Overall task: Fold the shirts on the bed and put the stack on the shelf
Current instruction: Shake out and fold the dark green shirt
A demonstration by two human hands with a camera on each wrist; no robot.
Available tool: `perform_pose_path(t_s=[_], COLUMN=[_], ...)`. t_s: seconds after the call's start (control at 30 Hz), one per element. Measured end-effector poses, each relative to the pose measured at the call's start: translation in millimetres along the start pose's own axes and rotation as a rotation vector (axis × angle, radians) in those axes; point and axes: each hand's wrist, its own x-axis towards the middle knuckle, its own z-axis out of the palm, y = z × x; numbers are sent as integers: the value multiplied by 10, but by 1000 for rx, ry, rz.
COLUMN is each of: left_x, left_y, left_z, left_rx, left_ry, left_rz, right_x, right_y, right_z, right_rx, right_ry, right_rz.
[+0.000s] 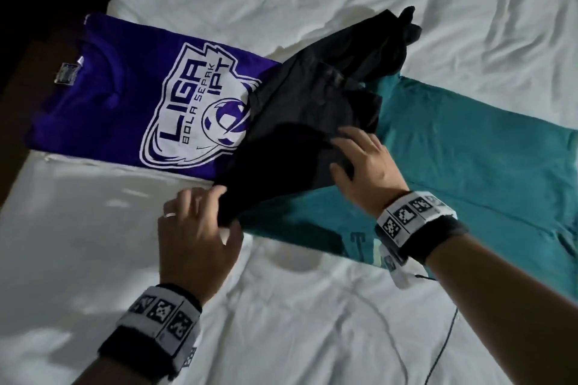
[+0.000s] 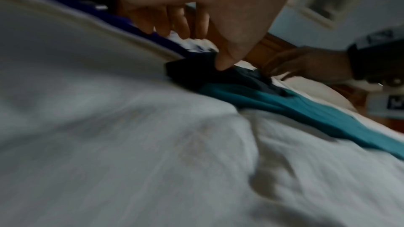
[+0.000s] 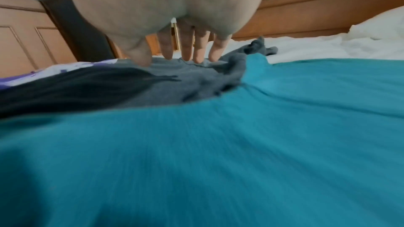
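Note:
Three shirts lie on the bed. A purple shirt (image 1: 109, 109) with a white LIGA print is spread flat at the left. A teal shirt (image 1: 469, 150) lies flat at the right. A crumpled dark grey shirt (image 1: 306, 109) overlaps both. My left hand (image 1: 228, 211) pinches that shirt's near corner (image 2: 190, 75) between thumb and fingers, just above the sheet. My right hand (image 1: 337, 156) rests its spread fingertips (image 3: 196, 58) on the middle of the dark shirt (image 3: 174, 84), holding nothing. The teal shirt (image 3: 218, 144) fills the right wrist view.
The rumpled white sheet (image 1: 281, 322) covers the bed around the shirts. A thin black cable (image 1: 444, 344) trails from my right wrist across the sheet. A wooden headboard (image 3: 306, 15) and a pillow (image 3: 382, 23) lie beyond. The bed's left edge drops into dark floor (image 1: 18, 40).

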Motion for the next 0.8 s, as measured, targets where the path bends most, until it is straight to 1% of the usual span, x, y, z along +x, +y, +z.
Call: perform_pose_path(t_s=[0.07, 0.1, 0.13, 0.17, 0.23, 0.3, 0.37, 0.43, 0.47, 0.53, 0.6, 0.67, 0.7, 0.73, 0.8], left_x=[-42, -71, -96, -113, -117, -122, -141, -176, -195, -220, -155, -10, 68, 158, 266], left_y=[240, 354, 456, 536, 648, 678, 666, 632, 624, 608, 472, 227, 48, -128, -457], left_z=[82, 159, 241, 326, 470, 582, 673, 771, 803, 844, 897, 993, 1066, 1123, 1194], left_rx=[42, 98, 173, 240, 330, 380, 402, 402, 400, 385, 410, 489, 528, 559, 504], left_ry=[-148, -225, -290, -340, -401, -406, -377, -327, -311, -301, -343, -426, -435, -421, -417], left_rz=[268, 369, 431, 463, 457, 438, 432, 435, 425, 385, 350, 401, 427, 429, 380], right_x=[-664, -1016, -1369, -1723, -2373, -2890, -3264, -3480, -3533, -3571, -3536, -3496, -3502, -3520, -3605], right_y=[170, 271, 384, 521, 880, 1292, 1676, 1971, 2079, 2281, 2467, 2604, 2655, 2694, 2716], right_z=[-99, -157, -216, -269, -378, -492, -607, -679, -691, -695, -691, -698, -705, -723, -784], right_rx=[-28, -69, -130, -203, -333, -392, -405, -413, -413, -411, -412, -412, -413, -421, -432], right_ry=[-30, -46, -69, -106, -209, -299, -317, -293, -269, -220, -201, -201, -205, -209, -208], right_rz=[-18, -12, 14, 61, 204, 365, 514, 595, 607, 593, 568, 562, 563, 555, 531])
